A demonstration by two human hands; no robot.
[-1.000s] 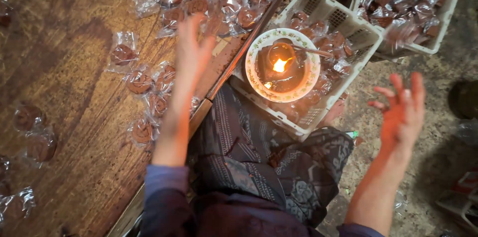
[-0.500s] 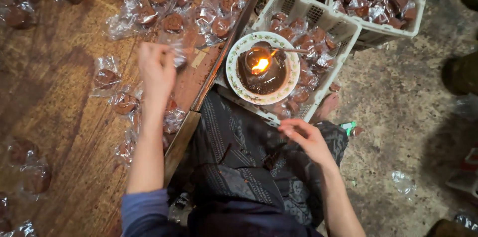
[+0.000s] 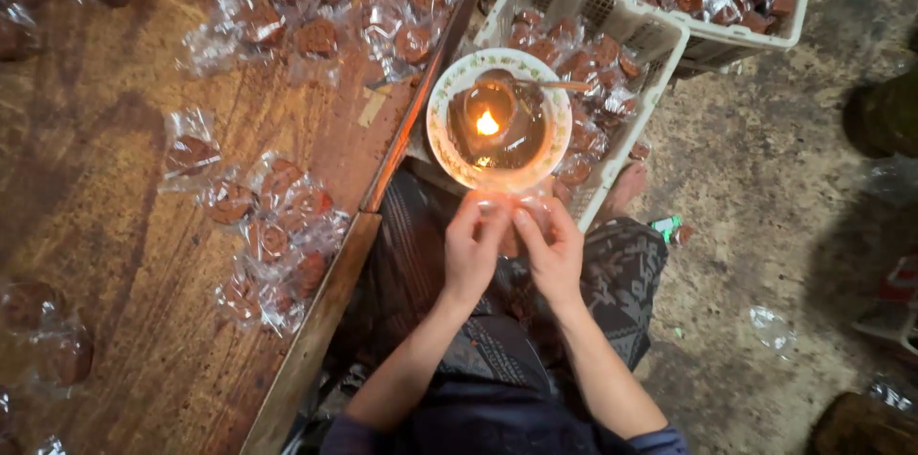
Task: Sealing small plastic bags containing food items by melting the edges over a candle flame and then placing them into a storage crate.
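Clear plastic glints between both hands, the left hand (image 3: 473, 249) and right hand (image 3: 552, 249) raised side by side over the lap, fingertips pinching a small packet (image 3: 507, 216) just below a bowl (image 3: 449, 144). That patterned bowl holds dark liquid with a small flame (image 3: 488, 122) burning in it and rests on a white crate (image 3: 660, 63) filled with wrapped brown sweets (image 3: 583, 68). More wrapped sweets lie scattered on the wooden board (image 3: 115, 226) at the left.
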